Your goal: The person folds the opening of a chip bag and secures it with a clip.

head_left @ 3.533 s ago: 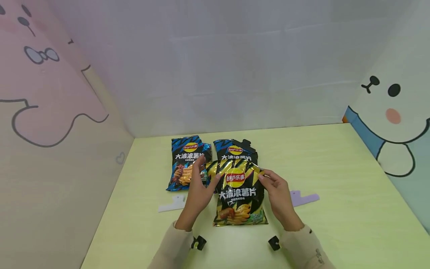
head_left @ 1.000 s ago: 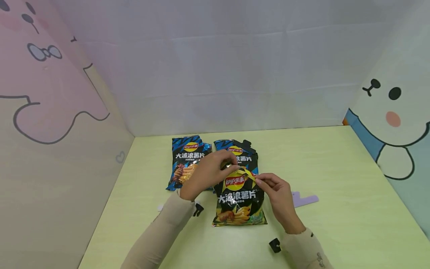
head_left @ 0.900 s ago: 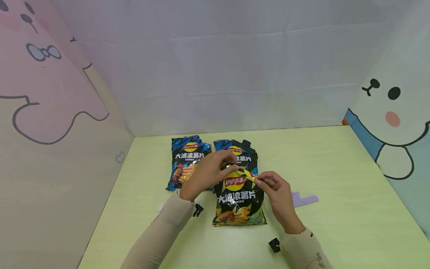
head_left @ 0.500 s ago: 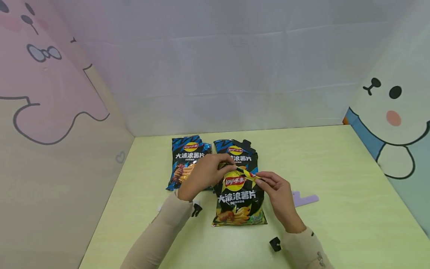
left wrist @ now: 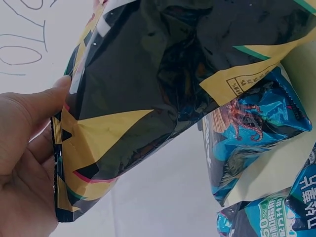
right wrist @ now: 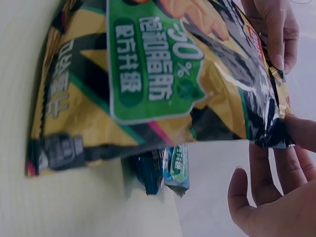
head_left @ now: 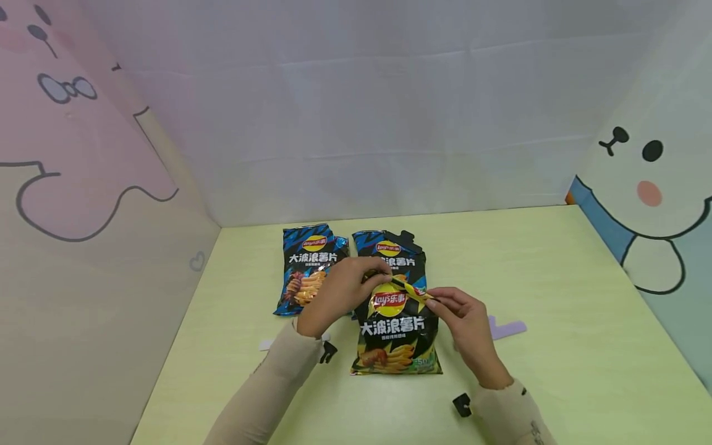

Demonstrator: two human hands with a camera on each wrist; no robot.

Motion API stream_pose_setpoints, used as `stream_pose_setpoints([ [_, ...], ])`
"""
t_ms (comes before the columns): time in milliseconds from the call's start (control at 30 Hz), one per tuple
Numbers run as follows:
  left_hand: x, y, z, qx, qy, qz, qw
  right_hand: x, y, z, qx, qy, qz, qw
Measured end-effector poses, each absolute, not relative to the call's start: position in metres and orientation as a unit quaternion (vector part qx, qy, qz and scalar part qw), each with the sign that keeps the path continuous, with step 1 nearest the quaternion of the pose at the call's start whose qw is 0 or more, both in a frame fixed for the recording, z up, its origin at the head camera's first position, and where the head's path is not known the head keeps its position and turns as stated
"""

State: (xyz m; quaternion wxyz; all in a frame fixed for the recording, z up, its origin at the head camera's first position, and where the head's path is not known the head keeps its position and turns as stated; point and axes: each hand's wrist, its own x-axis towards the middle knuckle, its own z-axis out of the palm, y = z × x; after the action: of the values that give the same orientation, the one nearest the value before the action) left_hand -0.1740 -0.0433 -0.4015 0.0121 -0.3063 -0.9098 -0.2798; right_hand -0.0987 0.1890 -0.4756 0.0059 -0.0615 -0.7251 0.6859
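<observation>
Yellow and black foil shines on a Lay's chip bag (head_left: pixel 396 337), its printed front facing up, at about the middle of the pale yellow-green table (head_left: pixel 556 278), slightly nearer the left edge than the right. A person in beige sleeves (head_left: pixel 267 389) holds it by its top with both bare hands. The left hand (head_left: pixel 346 285) pinches the top edge between thumb and fingers; the right hand (head_left: pixel 466 327) has the top right corner clamped between thumb and fingers. Between the two hands the top is folded into a narrow strip that slants down towards the right hand. From here I cannot tell whether the bottom of the bag rests on the table.

Beyond it, towards the table's far left corner, lies a blue-and-black bag (head_left: pixel 305 272), with another blue bag (head_left: pixel 342 243) peeking out past its right side. Just to the right, near the far edge, is a third blue bag (head_left: pixel 389 254), its lower part hidden; a flat black piece (head_left: pixel 405 240) lies over its top right corner. A white strip (head_left: pixel 266 345) shows beside the left sleeve, partly covered by it. Towards the right edge, a flat purple piece (head_left: pixel 508 329) lies just beside the right hand.
</observation>
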Motion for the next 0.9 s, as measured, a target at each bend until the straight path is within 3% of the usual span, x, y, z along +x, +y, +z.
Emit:
stream_pose_setpoints([
  [600, -0.172, -0.045, -0.401, -0.319, -0.903, -0.286, 0.019, -0.090, 0.225, -0.485, 0.013, -0.792, 0.606, 0.071],
  [900, -0.171, -0.045, -0.401, -0.330, -0.899, -0.286, 0.030, -0.083, 0.237, -0.487, -0.012, -0.814, 0.579, 0.050],
])
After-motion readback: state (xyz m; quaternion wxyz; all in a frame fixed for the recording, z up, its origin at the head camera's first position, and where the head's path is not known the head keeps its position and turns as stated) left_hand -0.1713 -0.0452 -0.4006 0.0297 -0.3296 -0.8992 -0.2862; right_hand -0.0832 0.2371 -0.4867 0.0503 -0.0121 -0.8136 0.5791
